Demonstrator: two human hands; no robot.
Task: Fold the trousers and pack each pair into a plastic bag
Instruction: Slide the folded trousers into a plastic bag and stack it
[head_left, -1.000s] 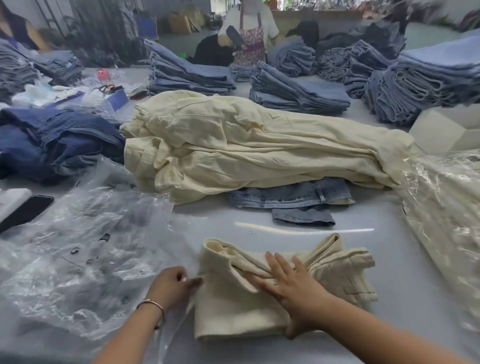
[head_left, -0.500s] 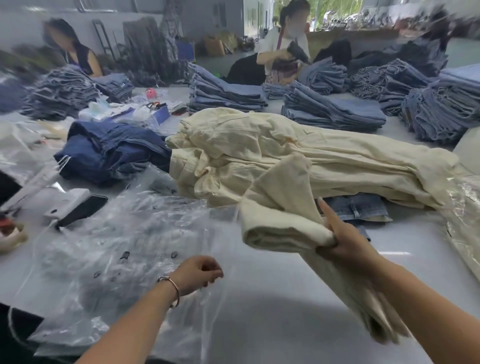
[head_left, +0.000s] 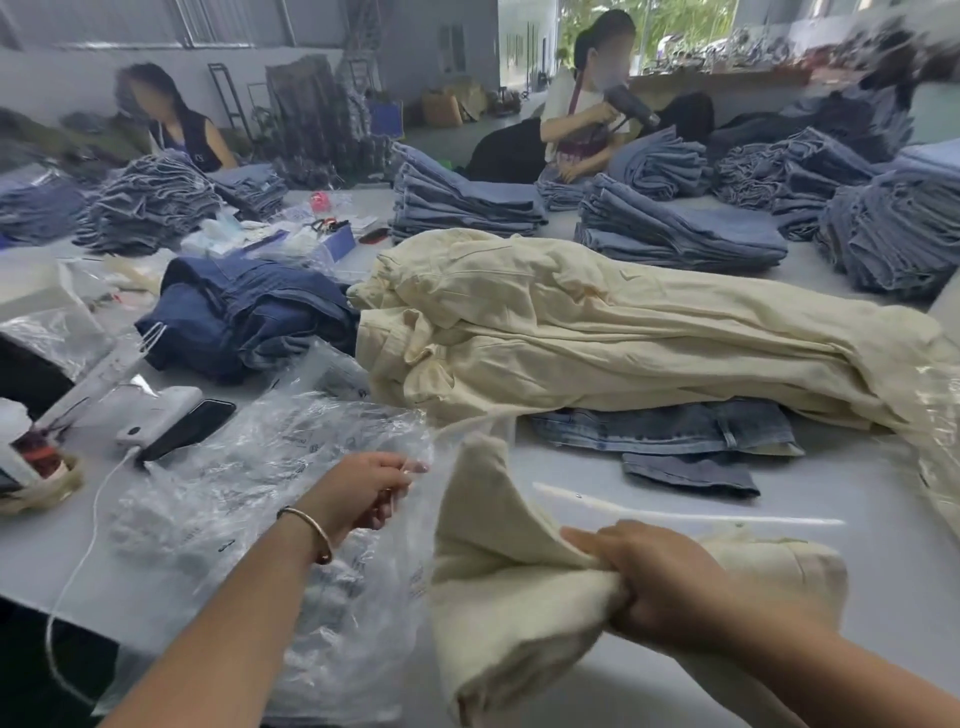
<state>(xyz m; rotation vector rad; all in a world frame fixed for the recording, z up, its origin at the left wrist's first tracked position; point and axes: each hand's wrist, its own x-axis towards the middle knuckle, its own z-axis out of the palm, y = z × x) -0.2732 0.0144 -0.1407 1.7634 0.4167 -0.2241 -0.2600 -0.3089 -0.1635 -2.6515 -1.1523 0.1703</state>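
**Inspector:** Where are the folded cream trousers (head_left: 519, 587) lying?

**Assistant:** They are hanging over the near edge of the table (head_left: 857, 493), gripped in the right hand (head_left: 670, 587). That hand's fingers are curling tightly round the bunched middle of the fold. The bundle's long axis is running left to right, with its leading end pointing left.

**Inspector:** And the plastic bag (head_left: 405, 519)?

**Assistant:** It is sitting directly left of the trousers. The left hand (head_left: 363, 493) is pinching the bag's upper lip between thumb and fingertips, lifting it. The trousers' leading end is just beside the opening, perhaps already overlapped by the film; I cannot tell whether it is inside.

**Inspector:** So the coming move?

**Assistant:** In my judgement, the right hand is the driver: pushing leftward into the mouth while the left is keeping the lip raised.

**Inspector:** Any writing?

**Assistant:** Small dark print is showing on the bag and on the loose bags (head_left: 234, 467) left of the trousers. It is too small to read. No brand labels are legible.

**Inspector:** Beyond the trousers?

**Assistant:** Unfolded cream trousers (head_left: 597, 332) are piling on denim, farther back.
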